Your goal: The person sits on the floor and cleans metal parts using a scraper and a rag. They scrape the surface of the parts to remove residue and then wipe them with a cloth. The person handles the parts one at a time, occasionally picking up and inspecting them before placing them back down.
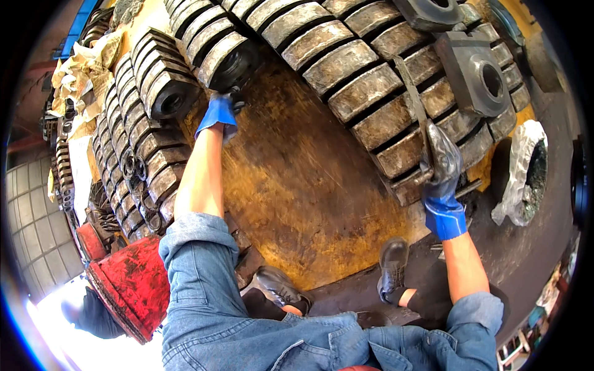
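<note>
My left hand [219, 114], in a blue glove with a dark palm, reaches to the near end of a row of thick, dark metal blocks with round holes. Its curled fingers are at the lower edge of the end metal block [230, 65]; the block partly hides them. My right hand [442, 162], gloved alike, is closed round a long flat metal bar [411, 89]. The bar points away from me over the rows of worn, curved-top blocks [365, 93] on the right. One loose block with a round hole [476, 74] lies on top of those rows, beyond this hand.
Stained yellow-brown floor [278, 185] lies between the block rows. More blocks [139, 133] are stacked at left, with metal rings [133, 167] on them. A red container [133, 284] stands at lower left. A crumpled plastic bag [526, 173] lies at right. My shoes [281, 287] are near the floor's edge.
</note>
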{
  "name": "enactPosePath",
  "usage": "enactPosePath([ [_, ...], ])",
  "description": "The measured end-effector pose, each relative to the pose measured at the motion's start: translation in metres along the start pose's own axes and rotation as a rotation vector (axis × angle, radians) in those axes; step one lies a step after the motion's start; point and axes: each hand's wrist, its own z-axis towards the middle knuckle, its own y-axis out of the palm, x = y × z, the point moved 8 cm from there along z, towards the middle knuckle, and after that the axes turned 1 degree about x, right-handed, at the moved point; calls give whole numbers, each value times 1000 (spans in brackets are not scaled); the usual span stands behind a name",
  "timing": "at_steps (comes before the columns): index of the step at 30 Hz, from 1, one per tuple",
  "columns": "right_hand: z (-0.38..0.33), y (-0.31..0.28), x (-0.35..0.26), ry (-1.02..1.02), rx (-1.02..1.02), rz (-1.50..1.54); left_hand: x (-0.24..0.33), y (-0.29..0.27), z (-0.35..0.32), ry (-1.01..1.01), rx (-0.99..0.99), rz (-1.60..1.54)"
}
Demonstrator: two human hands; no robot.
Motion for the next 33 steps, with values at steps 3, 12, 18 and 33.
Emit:
enactPosePath([
  [3, 4, 2, -8, -21, -20, -16, -5, -6, 23, 86, 29, 98],
  [12, 12, 9, -12, -1, -19, -15, 15, 13, 70, 540, 120, 1285],
  [18, -2, -5, -3, -22, -17, 59, -2, 19, 23, 472, 51, 1381],
  [33, -13, -51, -38, -129, 233, -41, 130, 18, -370, 276, -95, 107],
])
